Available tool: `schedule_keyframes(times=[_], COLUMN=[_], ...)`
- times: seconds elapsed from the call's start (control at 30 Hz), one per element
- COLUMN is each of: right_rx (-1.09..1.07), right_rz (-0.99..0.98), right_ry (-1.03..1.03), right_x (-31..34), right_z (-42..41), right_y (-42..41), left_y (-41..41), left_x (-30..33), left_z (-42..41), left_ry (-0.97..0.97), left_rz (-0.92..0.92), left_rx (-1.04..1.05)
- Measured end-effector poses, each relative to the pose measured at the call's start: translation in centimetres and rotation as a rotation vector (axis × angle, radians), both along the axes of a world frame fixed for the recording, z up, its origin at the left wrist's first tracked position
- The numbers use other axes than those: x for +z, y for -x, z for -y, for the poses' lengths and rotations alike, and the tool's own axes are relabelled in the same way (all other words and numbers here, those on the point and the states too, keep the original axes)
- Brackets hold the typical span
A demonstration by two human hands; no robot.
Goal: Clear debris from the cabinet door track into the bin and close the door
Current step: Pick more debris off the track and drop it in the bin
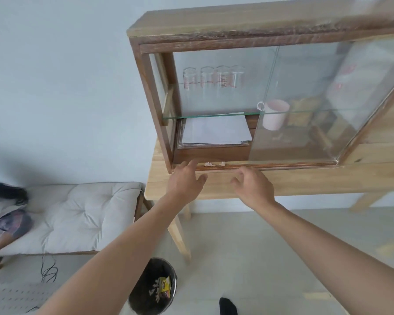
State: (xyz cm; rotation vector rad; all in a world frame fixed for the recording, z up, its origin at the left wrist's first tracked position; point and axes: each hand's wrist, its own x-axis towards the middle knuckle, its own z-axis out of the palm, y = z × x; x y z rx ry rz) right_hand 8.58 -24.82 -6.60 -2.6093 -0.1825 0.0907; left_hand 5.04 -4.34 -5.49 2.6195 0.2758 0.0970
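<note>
A wooden cabinet [150,92] with sliding glass doors stands on a light wooden table [305,180]. The glass door [305,105] is slid to the right, so the left half is uncovered. Small pale bits of debris [212,164] lie in the bottom door track [282,165]. My left hand [184,180] reaches to the track just left of the debris, fingers spread and holding nothing. My right hand [255,185] hovers just below the track to the right of the debris, fingers curled apart and empty. A black bin [146,292] with wrappers inside stands on the floor below.
Inside the cabinet are several glass beakers [212,78], a pink mug [274,114] and a stack of papers [216,130]. A cushioned bench [77,214] stands at the left with a person partly seen on it. Black cables [48,269] lie on the floor.
</note>
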Motion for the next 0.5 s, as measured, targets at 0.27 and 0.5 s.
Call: schedule_keyframes(times=[0.27,0.5], right_rx=[-0.219,-0.184], right_rz=[0.027,0.100], right_ry=[0.020,0.053], right_x=[-2.6,-3.5], right_z=[-0.2,-0.4], right_y=[-3.7,-3.7], left_y=[-5.2,-6.5], left_x=[-0.1,-0.8], left_z=[1.7,1.7], left_ry=[0.030,0.060], left_rz=[0.027,0.035], left_rx=[0.066,0.082])
